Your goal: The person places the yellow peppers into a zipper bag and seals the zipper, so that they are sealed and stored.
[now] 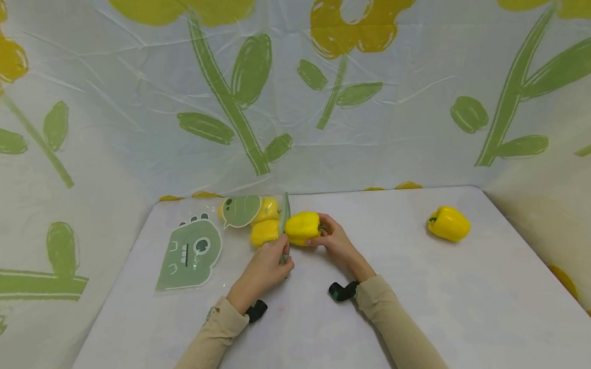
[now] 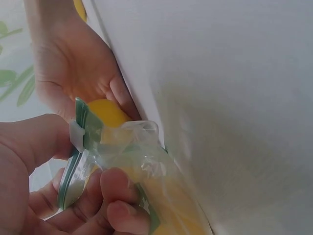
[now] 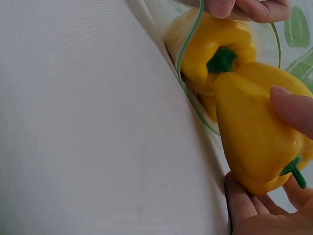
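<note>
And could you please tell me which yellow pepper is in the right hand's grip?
The middle pepper at the open mouth of the bag, its stem end in the right hand. The bagged peppers are left of it; the lone pepper lies untouched further right.

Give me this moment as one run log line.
Left hand: grips green rim of clear bag | Right hand: holds yellow pepper at bag's opening | Inside bag: bagged peppers | Table, right side: loose pepper
</note>
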A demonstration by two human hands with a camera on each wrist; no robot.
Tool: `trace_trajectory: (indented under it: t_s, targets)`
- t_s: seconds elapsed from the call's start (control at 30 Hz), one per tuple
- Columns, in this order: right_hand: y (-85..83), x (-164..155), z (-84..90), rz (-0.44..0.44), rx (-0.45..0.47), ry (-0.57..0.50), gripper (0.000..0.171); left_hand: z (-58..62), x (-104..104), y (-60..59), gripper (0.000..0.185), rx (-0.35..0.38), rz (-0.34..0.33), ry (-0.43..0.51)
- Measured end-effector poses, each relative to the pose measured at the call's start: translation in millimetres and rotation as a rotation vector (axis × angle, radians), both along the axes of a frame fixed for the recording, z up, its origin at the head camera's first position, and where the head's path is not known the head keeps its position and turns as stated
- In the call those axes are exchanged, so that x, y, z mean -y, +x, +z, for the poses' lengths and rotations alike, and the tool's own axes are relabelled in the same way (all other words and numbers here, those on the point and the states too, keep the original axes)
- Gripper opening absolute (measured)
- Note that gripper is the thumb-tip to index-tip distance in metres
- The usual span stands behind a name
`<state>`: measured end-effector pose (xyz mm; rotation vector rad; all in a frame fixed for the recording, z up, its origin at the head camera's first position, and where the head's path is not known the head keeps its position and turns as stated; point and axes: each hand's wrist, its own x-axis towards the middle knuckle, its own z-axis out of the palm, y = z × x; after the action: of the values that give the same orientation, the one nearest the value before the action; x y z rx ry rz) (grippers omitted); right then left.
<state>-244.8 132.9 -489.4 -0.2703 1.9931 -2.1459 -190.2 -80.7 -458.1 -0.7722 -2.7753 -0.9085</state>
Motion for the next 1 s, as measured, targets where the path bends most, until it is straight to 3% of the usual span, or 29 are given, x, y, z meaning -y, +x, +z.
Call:
trace_trajectory:
  t_s: [0.2, 0.4, 0.53, 0.77, 0.9, 1.0]
  targets:
    - [-0.8, -2, 0.5, -0.030, -0.069, 0.074, 0.069, -1.0, 0, -2.2, 0.024, -0.008, -0.008, 0.006]
    - [-1.0, -3, -3.4, 0.018, -0.086, 0.126, 0.069, -0.3, 0, -2.4, 0.026, -0.010, -0.010, 0.011]
    - [-1.6, -1, -8.3, 0.056, -0.168, 0.211, 0.072, -0.6, 1, -2.0, 0.026, -0.028, -0.018, 0.009]
    - [-0.5, 7, -10.3, 0.048, -0.274, 0.399, 0.074, -2.6, 3, -2.9, 0.025, -0.060, -0.032, 0.008]
    - [8.1, 10, 7.7, 0.059, -0.254, 0.434, 0.081, -2.9, 3, -3.9, 0.025, -0.052, -0.028, 0.010]
    - [7.3, 8, 10.6, 0.051, -0.190, 0.358, 0.080, -2.1, 3, -4.5, 0.025, -0.045, -0.029, 0.007]
